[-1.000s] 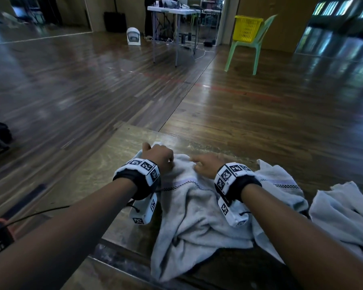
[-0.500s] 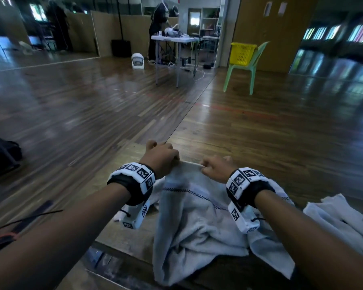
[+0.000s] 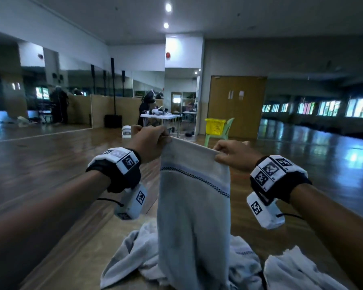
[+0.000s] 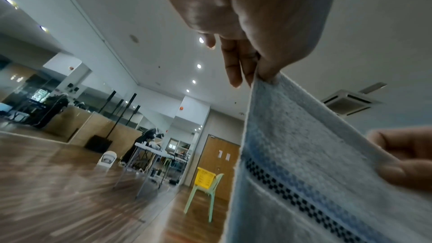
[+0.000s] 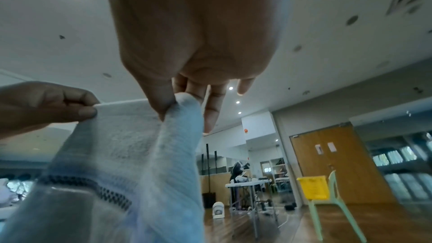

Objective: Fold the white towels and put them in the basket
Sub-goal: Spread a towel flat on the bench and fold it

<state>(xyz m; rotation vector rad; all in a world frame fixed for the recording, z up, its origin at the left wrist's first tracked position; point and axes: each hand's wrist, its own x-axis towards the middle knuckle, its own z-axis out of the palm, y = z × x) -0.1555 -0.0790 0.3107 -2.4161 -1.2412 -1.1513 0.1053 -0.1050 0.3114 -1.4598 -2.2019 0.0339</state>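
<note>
A white towel [image 3: 194,206] with a dark checkered stripe hangs in the air in front of me, held up by its top edge. My left hand [image 3: 153,143] pinches the top left corner and my right hand [image 3: 228,155] pinches the top right corner. The left wrist view shows thumb and fingers of my left hand [image 4: 257,69] clamped on the towel [image 4: 304,154] corner. In the right wrist view my right hand [image 5: 173,103] pinches the towel [image 5: 131,154] edge. The towel's lower end reaches the wooden table [image 3: 71,258]. A yellow basket [image 3: 215,126] sits on a green chair [image 3: 226,132] far across the room.
More crumpled white towels lie on the table: one under the hanging towel [image 3: 134,254] and another at the right [image 3: 298,271]. A white folding table [image 3: 159,117] with gear and a person beside it stands across the wooden floor. Mirrors line the left wall.
Both hands have lifted the towel off the table by its top edge, from lying flat to hanging high. My head has tilted up, showing the room.
</note>
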